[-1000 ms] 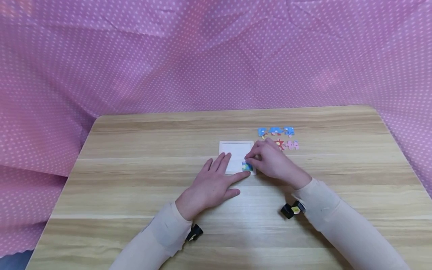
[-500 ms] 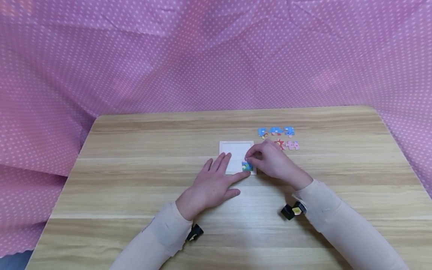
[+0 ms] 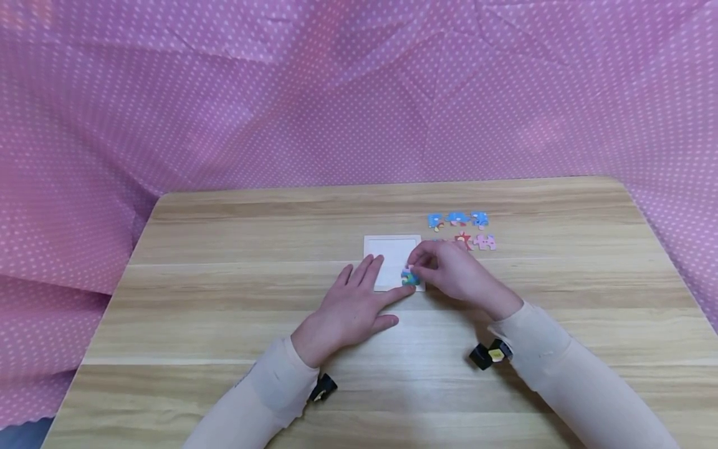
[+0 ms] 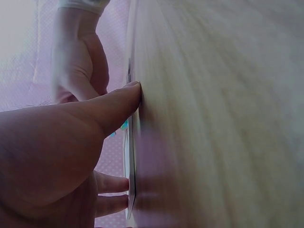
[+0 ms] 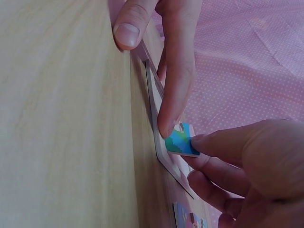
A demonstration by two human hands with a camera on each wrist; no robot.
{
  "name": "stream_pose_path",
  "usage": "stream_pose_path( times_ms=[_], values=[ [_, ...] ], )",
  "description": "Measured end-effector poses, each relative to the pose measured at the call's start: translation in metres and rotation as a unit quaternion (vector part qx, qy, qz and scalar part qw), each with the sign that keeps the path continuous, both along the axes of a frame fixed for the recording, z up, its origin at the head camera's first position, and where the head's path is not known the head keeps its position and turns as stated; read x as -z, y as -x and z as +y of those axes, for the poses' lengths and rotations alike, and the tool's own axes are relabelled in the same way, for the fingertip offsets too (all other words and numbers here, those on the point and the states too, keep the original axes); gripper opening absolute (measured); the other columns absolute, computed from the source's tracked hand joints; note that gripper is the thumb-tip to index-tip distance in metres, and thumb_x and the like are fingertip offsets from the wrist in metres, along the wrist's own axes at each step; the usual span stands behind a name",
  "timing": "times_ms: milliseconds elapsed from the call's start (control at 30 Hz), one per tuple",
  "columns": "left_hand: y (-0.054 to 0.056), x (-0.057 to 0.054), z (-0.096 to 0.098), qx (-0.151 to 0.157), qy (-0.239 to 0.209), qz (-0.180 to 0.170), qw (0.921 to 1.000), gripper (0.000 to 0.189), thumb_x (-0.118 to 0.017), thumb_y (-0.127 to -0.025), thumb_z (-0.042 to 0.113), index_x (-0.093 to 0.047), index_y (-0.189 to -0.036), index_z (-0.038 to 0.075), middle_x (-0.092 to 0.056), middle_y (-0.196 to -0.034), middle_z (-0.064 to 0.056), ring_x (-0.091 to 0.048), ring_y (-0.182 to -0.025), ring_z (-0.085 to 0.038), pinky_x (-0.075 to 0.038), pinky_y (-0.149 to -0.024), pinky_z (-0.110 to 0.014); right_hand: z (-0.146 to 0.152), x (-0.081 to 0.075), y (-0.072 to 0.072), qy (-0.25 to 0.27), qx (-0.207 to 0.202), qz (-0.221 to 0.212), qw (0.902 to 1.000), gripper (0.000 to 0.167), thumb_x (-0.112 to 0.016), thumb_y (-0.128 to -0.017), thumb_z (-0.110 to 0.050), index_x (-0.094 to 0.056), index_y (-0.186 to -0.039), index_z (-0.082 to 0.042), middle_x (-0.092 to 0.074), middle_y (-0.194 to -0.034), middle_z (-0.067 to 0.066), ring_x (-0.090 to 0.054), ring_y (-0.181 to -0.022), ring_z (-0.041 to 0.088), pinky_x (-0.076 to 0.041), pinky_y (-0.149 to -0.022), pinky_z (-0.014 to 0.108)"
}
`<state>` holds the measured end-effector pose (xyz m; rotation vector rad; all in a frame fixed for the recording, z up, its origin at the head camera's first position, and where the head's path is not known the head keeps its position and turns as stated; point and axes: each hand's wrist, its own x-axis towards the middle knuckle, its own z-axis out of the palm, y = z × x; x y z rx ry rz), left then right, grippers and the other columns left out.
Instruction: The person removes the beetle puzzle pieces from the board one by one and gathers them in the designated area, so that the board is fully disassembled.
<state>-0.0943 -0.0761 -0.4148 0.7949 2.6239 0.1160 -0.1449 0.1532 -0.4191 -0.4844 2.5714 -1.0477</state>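
Observation:
A small white puzzle tray [image 3: 388, 237] with a raised rim lies on the table before me. My left hand [image 3: 353, 312] is spread palm-down, its longer fingers resting on the tray's left part and its index fingertip at the near rim. My right hand [image 3: 457, 271] pinches a blue-and-green jigsaw piece [image 5: 179, 141] between thumb and fingers at the tray's near right corner. In the right wrist view that piece stands tilted, and the left index fingertip is right at its lower edge. The left wrist view shows the left thumb [image 4: 121, 99] close along the tabletop.
Beyond the right hand lie several loose jigsaw pieces: blue ones [image 3: 458, 218] in a far row, a red one [image 3: 463, 241] and a pink one [image 3: 485, 242] nearer. The wooden table [image 3: 252, 231] meets a pink dotted curtain [image 3: 359, 112] at its back edge.
The right hand has shifted slightly toward me with the jigsaw piece, uncovering more of the pieces behind it. The left hand stays in place.

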Motion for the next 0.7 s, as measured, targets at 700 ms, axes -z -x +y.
stream_pose_path(
  times_ms=[700],
  values=[
    [-0.0004,0.0005,-0.0003,-0.001,-0.002,0.002,1.0,0.058,-0.055,-0.109,0.056,-0.036,-0.164,0.054,-0.011,-0.181,-0.022,-0.011,-0.17,-0.041,-0.02,-0.133,-0.067,0.0054,-0.001,-0.0076,0.034,0.029,0.02,0.9988,0.008,-0.073,-0.103,-0.011,-0.076,-0.11,-0.012,-0.078,-0.101,0.003,-0.071,-0.094,0.017,-0.061,-0.088,0.04]
  ],
)
